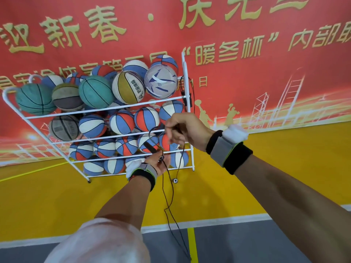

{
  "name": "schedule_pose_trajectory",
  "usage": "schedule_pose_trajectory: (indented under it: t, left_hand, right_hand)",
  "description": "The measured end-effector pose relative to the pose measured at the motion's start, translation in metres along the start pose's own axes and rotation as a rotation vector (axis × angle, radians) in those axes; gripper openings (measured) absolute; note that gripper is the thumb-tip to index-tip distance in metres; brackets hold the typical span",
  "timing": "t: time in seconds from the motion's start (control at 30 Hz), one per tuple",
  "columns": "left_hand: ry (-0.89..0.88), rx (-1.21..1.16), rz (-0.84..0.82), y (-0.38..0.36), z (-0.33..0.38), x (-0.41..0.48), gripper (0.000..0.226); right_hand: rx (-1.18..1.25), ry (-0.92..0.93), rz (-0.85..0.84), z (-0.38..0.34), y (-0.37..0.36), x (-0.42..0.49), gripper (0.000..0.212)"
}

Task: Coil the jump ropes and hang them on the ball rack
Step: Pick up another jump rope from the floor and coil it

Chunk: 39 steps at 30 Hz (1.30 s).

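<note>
Both arms reach out in front of a white wire ball rack (187,130) that stands on the yellow court floor (266,177) against a red banner (247,54) with gold characters. The rack's tiers are packed with basketballs, mostly red, white and blue ones, with teal and grey ones on top beside a white patterned ball (161,82).

The right hand (182,128) is raised in front of the middle tiers, its fingers (171,128) clenched around a thin black jump rope (171,196). The left hand (160,164) sits lower, just before the bottom tiers, its fingers pinching the same rope where a dark handle (150,147) slants up from it. From the hands the cord falls in loose strands to the grey floor near a yellow line; one strand ends in a small round metal piece (175,180) hanging near the rack's foot.

A second black rope (187,92) already hangs on the rack's right upright, near the top. Both wrists wear grey-and-black bands.
</note>
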<state>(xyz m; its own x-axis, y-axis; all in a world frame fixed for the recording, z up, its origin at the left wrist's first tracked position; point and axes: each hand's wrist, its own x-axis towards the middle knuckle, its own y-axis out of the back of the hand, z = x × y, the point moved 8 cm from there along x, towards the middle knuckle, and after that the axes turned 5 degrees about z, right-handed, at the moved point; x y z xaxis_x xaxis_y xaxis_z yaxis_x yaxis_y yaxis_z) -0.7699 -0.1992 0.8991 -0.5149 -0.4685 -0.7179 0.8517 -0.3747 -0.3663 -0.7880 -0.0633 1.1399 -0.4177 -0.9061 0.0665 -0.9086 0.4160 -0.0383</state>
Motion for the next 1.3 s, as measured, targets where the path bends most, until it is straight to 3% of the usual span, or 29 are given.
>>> schedule_pose_trajectory:
  t: [0.1, 0.2, 0.3, 0.43, 0.57, 0.73, 0.87, 1.0, 1.13, 1.3]
  left_hand:
    - [-0.111, 0.061, -0.072, -0.006, 0.025, -0.003, 0.020]
    - [-0.196, 0.127, -0.157, -0.021, 0.048, -0.008, 0.010]
    - [-0.240, 0.074, -0.215, -0.038, 0.066, -0.024, 0.006]
    - [-0.278, 0.113, -0.334, -0.065, 0.074, -0.052, 0.006]
    - [-0.305, 0.143, -0.433, -0.085, 0.074, -0.069, 0.012]
    - [-0.331, 0.202, -0.462, -0.089, 0.078, -0.084, 0.014]
    - [-0.374, 0.302, -0.409, -0.072, 0.086, -0.084, 0.018]
    - [-0.318, 0.343, -0.402, -0.056, 0.080, -0.082, 0.018]
    - [-0.185, 0.259, -0.378, -0.040, 0.073, -0.074, 0.016]
    - [-0.176, 0.042, -0.278, -0.020, 0.071, -0.056, 0.013]
  right_hand:
    - [-0.213, -0.177, -0.083, 0.027, 0.007, -0.011, 0.034]
    - [-0.205, -0.347, -0.106, 0.059, 0.014, -0.022, 0.029]
    - [-0.236, -0.484, -0.124, 0.089, 0.015, -0.029, 0.042]
    - [-0.177, -0.497, -0.128, 0.107, 0.006, -0.024, 0.058]
    - [-0.071, -0.549, -0.048, 0.119, -0.001, -0.015, 0.061]
    - [-0.004, -0.475, 0.303, 0.119, 0.013, 0.000, 0.051]
    - [-0.046, -0.355, 0.437, 0.104, 0.021, 0.009, 0.045]
    - [-0.098, -0.305, 0.457, 0.094, 0.022, 0.017, 0.046]
    - [-0.050, -0.264, 0.432, 0.084, 0.019, 0.020, 0.025]
    - [0.147, -0.280, 0.193, 0.076, 0.000, 0.017, 0.022]
